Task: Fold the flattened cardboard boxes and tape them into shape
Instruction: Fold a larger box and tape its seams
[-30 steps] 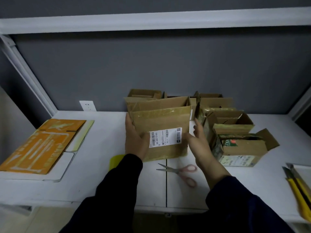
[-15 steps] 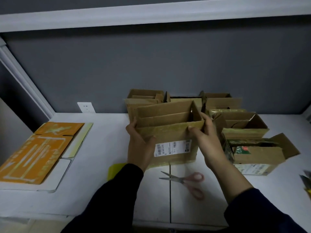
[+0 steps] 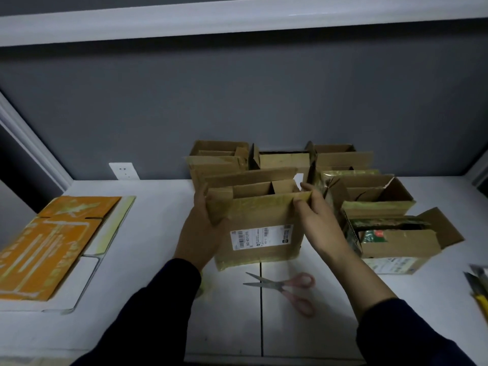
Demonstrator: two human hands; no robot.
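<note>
One open box [image 3: 260, 233] is at frame centre over the table [image 3: 158, 286]. The left hand [image 3: 200, 233] grips its left wall and the right hand [image 3: 322, 220] has its fingers [image 3: 303, 204] pinching the top right rim. Five more boxes [image 3: 369, 196] stand behind and right; the lower-right one [image 3: 401, 241] holds something green. One pair of scissors [image 3: 285, 289] lies below.
</note>
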